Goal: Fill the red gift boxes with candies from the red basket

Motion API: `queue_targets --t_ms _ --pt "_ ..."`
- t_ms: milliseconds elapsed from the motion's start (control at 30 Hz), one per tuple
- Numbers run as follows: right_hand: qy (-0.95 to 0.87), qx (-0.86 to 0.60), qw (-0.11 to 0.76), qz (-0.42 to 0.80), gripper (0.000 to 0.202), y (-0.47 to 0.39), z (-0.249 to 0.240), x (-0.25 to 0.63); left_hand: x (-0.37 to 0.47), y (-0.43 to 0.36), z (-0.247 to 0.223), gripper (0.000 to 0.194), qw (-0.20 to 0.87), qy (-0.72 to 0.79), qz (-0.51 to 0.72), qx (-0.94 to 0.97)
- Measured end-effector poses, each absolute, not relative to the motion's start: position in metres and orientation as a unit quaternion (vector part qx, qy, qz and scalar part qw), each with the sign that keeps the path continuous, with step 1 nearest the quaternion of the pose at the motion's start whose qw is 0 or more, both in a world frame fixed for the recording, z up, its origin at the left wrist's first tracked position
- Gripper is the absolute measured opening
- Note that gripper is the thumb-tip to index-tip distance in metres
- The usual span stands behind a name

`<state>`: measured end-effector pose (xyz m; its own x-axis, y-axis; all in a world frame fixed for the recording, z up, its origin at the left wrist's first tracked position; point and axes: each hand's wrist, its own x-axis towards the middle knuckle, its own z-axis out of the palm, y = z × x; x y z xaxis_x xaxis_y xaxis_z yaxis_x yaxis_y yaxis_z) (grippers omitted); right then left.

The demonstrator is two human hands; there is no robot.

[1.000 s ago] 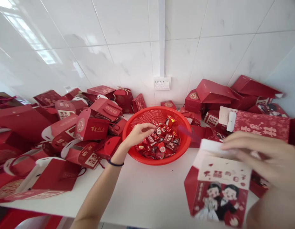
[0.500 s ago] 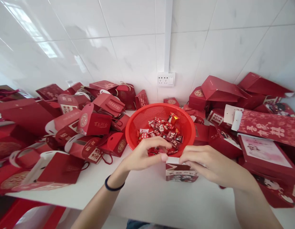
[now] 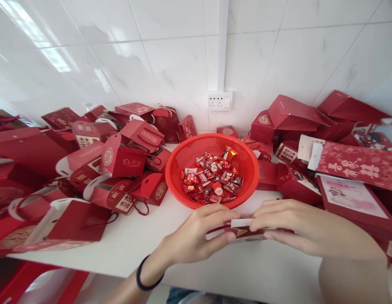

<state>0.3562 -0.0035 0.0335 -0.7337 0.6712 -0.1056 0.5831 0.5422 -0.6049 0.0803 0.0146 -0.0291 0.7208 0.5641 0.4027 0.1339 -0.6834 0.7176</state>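
Note:
A small red gift box [image 3: 243, 230] with a white top flap stands on the white counter [image 3: 170, 236], just in front of a red plastic basket [image 3: 183, 158]. My left hand [image 3: 196, 234] pinches the box's left side and my right hand [image 3: 297, 226] grips its right side and top, so most of the box is hidden. The basket holds several red wrapped candies [image 3: 213, 179]. A dark band sits on my left wrist.
Heaps of red gift boxes and bags lie on the left [image 3: 120, 162] and right [image 3: 348, 162] of the counter. Behind stands a white tiled wall with a socket [image 3: 219, 101]. The counter's front edge runs below my hands.
My left hand left the basket and joined the right hand on the box. The box moved from the right to the counter in front of the basket.

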Motion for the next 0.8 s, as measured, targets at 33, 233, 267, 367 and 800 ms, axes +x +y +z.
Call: queue_targets --t_ms 33,233,267,367,800 --pt "-0.875 -0.36 0.07 0.316 0.029 -0.004 0.034 0.358 0.08 0.015 -0.03 0.031 0.335 0.205 0.316 0.864" --pt "-0.881 -0.342 0.084 0.315 0.024 -0.001 0.031 0.353 0.081 0.016 -0.039 0.029 0.294 0.208 0.336 0.871" --pt "-0.884 -0.333 0.087 0.315 0.024 0.0 0.03 0.35 0.082 0.016 -0.039 0.027 0.286 0.206 0.349 0.868" --pt "-0.89 -0.304 0.103 0.324 0.024 0.005 0.03 0.343 0.08 0.018 -0.037 0.018 0.229 0.207 0.393 0.866" --pt "-0.823 -0.506 0.145 0.212 0.021 0.084 0.005 0.34 0.044 0.039 -0.017 0.013 0.238 0.253 0.439 0.829"
